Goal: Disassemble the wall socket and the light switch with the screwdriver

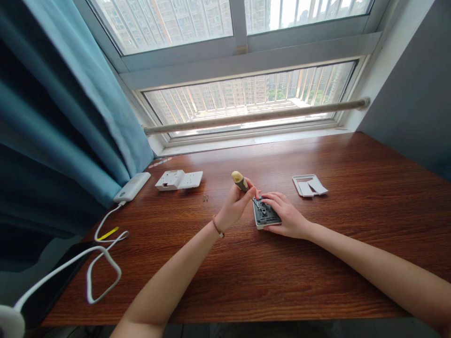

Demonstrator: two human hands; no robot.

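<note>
the wooden table [338,263] reaches from the window ledge [260,139] to a straight near edge low in view, and a broad stretch of its top lies between that edge and the dark-faced device [268,217], which rests near the middle of the table under both hands. more open wood spreads to the right, past the white frame [299,188], toward the grey wall. on the left, room narrows where a looping white cable [118,277] lies close to the table's left side.

the left hand [237,202] comes in from the lower left, wrist raised, fingers and thumb pinching the screwdriver [239,180] around its handle. the tool tilts, butt end up and leftward, its shaft slanting down to the device's face. the right hand [287,216] lies low on the device, fingers bent over the far side and thumb along the near side, clasping it from the right.

the device is a squarish block, pale at the rim, with a dark grey moulded face full of small raised shapes. the screwdriver's handle is pale yellow and dark. left of the hands, two slim brassy screws [205,198] lie side by side, near a glossy white plastic piece [172,180]. a blue cloth curtain [66,108] hangs in soft folds beside a white rounded box [132,187].
</note>
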